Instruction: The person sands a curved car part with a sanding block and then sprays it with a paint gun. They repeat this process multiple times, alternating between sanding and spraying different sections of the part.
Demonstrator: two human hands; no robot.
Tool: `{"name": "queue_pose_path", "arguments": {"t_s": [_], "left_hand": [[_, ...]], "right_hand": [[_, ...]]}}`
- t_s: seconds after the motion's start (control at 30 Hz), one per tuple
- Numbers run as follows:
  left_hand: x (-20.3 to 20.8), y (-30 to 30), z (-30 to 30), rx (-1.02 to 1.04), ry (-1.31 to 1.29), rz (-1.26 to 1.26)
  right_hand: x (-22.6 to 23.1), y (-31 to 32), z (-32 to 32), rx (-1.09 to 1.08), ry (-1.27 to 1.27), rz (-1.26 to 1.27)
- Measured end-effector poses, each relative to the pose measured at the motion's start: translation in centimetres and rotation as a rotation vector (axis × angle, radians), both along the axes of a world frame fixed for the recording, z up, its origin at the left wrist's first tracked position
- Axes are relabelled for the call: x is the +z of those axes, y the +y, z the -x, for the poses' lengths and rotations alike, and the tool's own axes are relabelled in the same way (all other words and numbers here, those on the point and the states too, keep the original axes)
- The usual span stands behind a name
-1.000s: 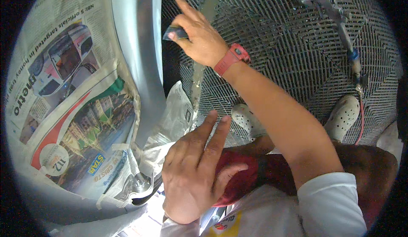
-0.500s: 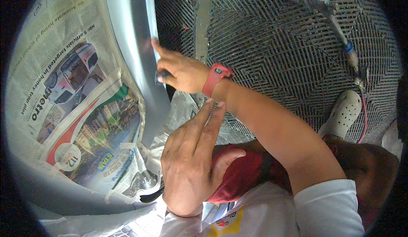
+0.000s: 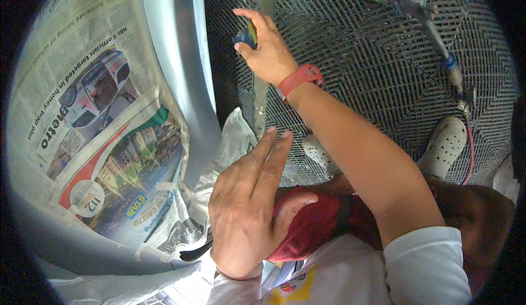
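Dark ribbed floor matting (image 3: 339, 47) in angular patterns, with a long greyish strip (image 3: 260, 108).

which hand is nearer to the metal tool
Right hand: left of the metal tool. The left hand is farther, also to its left but back near the body.

Newspaper (image 3: 98, 102) on panel (image 3: 181, 42) (left), matting (image 3: 356, 58) right

Dark ribbed floor matting (image 3: 350, 69) is covering the ground, with a narrow grey strip (image 3: 261, 105) running along it. A metal air gun (image 3: 424, 17) with a blue collar (image 3: 449, 62) is lying at upper right, a pinkish-red hose (image 3: 472, 146) trailing below it. Two pale perforated clogs (image 3: 445, 146) are standing on the matting. Newspaper sheets (image 3: 49, 75) are spreading across the left side.
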State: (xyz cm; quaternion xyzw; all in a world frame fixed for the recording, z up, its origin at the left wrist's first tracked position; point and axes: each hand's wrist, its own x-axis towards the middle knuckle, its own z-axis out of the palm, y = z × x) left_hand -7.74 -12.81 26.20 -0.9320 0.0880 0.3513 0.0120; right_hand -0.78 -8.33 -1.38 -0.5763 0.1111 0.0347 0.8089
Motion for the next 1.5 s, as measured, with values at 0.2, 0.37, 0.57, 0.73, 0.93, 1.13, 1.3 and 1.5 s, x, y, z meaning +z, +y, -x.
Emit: {"name": "queue_pose_path", "arguments": {"t_s": [0.2,0.37,0.57,0.73,0.93,1.13,1.3,1.5], "left_hand": [[0.4,0.1,0.0,0.012,-0.001,0.001],[0.7,0.6,0.1,0.035,0.0,0.011],[0.7,1.8,0.9,0.097,-0.013,0.049],[1.4,2.7,1.1,0.124,0.004,0.027],[1.5,3.6,1.5,0.141,0.016,0.055],[1.4,4.0,1.1,0.157,0.026,0.071],[2.1,3.3,1.6,0.184,0.045,-0.008],[1.7,3.9,0.9,0.148,0.051,0.029]], "right_hand": [[-2.2,0.6,-1.4,0.085,0.037,-0.056],[-1.4,0.3,-2.2,0.051,-0.052,0.157],[-0.8,2.1,-4.4,0.107,0.098,-0.161],[0.0,4.4,-6.0,0.057,0.191,-0.233],[-0.9,7.5,-6.6,-0.008,0.234,-0.295],[0.5,11.1,-0.4,0.087,0.331,-0.393],[1.4,8.7,-6.2,-0.106,0.269,-0.415],[1.2,10.9,-0.9,0.028,0.335,-0.368]]}}
